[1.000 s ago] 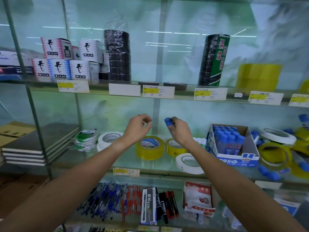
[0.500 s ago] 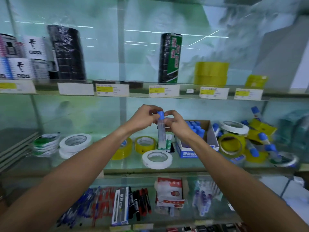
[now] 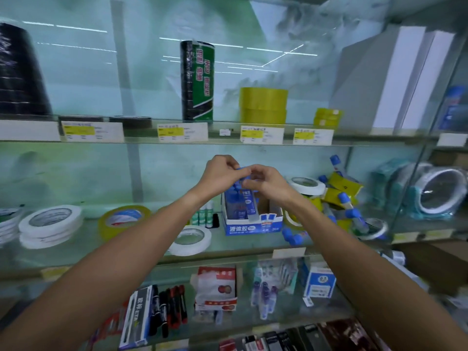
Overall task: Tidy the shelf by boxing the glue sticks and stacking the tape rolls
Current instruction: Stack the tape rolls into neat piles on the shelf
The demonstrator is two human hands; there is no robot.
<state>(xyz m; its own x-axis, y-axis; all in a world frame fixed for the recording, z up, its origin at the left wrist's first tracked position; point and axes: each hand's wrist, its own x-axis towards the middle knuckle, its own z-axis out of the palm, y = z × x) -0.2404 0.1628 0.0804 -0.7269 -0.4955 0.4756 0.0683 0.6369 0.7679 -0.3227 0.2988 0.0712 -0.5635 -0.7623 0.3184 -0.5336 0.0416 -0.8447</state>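
Above the box (image 3: 253,228), both hands pinch a glue stick (image 3: 247,197).

I see a dim, green-blue cast over everything, with soft, even light and hardly any hard shadows. Thin white streaks of reflected tube lights (image 3: 255,49) cross the glass back panel (image 3: 152,79) far up, left to right. My wide lens bends the shelf edge (image 3: 228,141) and stretches both forearms near the bottom corners. Motion blur smears the far right side, where the tape rolls (image 3: 440,191) lose their outlines, and the price labels (image 3: 262,134) are unreadable.
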